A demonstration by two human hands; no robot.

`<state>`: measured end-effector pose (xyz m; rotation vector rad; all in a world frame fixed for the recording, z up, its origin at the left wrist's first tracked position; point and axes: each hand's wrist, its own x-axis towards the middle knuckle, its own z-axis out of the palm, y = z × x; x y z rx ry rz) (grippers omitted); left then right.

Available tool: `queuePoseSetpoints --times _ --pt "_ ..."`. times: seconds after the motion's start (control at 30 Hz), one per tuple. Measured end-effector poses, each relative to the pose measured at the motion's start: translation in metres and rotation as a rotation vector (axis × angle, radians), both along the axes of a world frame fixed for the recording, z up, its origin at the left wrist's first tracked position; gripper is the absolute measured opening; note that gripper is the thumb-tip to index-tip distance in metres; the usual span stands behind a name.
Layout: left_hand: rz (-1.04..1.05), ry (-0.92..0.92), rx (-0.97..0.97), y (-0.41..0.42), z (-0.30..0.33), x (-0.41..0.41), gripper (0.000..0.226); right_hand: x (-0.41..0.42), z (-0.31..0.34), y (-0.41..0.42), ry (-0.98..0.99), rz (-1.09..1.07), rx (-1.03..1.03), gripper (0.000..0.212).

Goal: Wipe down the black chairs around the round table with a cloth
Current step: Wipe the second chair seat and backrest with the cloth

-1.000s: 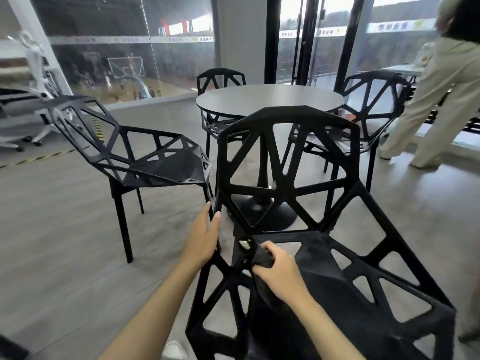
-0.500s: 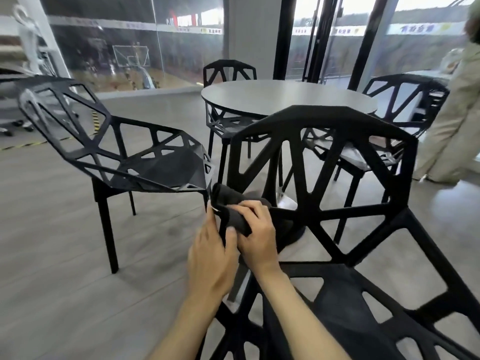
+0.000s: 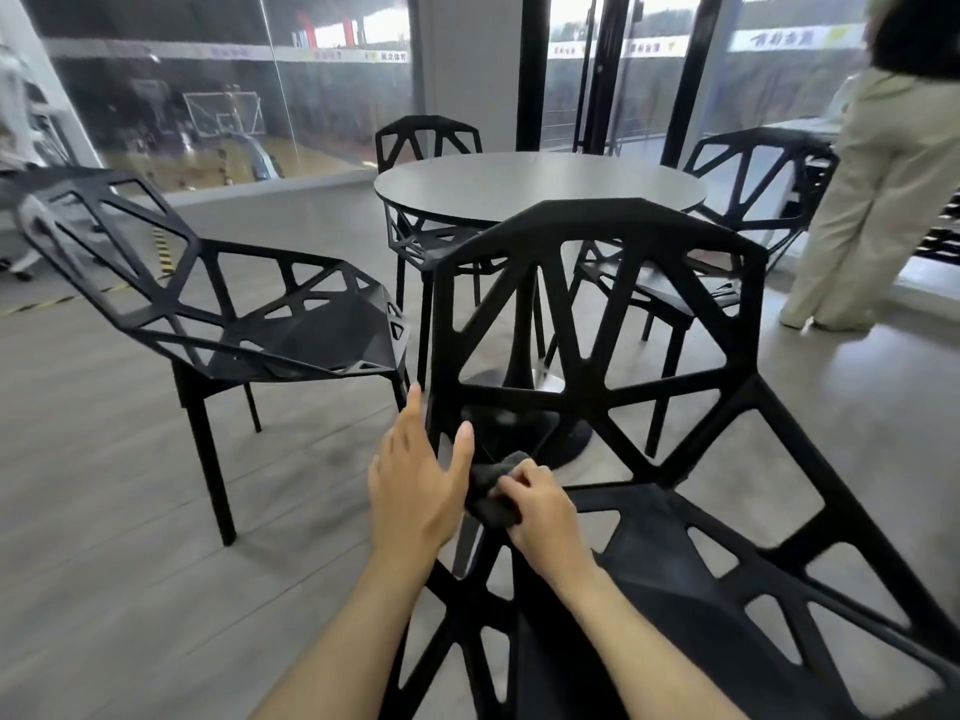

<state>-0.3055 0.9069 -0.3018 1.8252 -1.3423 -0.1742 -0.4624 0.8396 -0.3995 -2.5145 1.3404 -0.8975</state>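
A black openwork chair (image 3: 597, 314) stands right in front of me, tipped toward me, its back facing the round grey table (image 3: 540, 184). My right hand (image 3: 540, 511) grips a dark grey cloth (image 3: 491, 491) against the lower left strut of the chair's back, where it meets the seat. My left hand (image 3: 415, 480) is beside that strut with straight fingers, thumb next to the cloth. Three more black chairs surround the table: one at the left (image 3: 234, 304), one behind it (image 3: 426, 137), one at the right (image 3: 748, 200).
A person in beige trousers (image 3: 872, 200) stands at the right by the glass wall. The table's black pedestal base (image 3: 524, 423) sits behind the near chair. Grey plank floor (image 3: 104, 511) lies open to my left. Glass panels and a pillar close off the far side.
My right hand has drawn the cloth down the chair's left strut from mid-height to the seat junction. My left hand has stayed beside the strut with its fingers spread.
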Motion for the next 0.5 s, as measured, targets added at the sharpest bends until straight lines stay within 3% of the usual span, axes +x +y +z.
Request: queuePoseSetpoints --times 0.07,0.13,0.33,0.4,0.5 --pt "0.008 -0.036 0.018 -0.001 -0.001 -0.001 0.078 -0.004 0.005 -0.003 0.183 0.07 -0.141 0.034" --pt "-0.002 -0.079 0.025 -0.001 -0.001 -0.001 0.078 -0.008 0.021 -0.014 0.203 0.044 -0.222 0.04" --pt "-0.019 -0.066 0.037 -0.004 -0.004 0.0 0.079 -0.02 0.067 -0.049 -0.361 -0.461 -0.214 0.027" --pt "-0.024 -0.041 0.039 -0.005 -0.004 0.0 0.079 -0.013 0.05 -0.047 -0.42 -0.498 -0.114 0.02" --pt "-0.05 -0.041 0.039 -0.004 -0.004 0.0 0.08 -0.001 -0.001 -0.021 -0.314 -0.325 0.04 0.015"
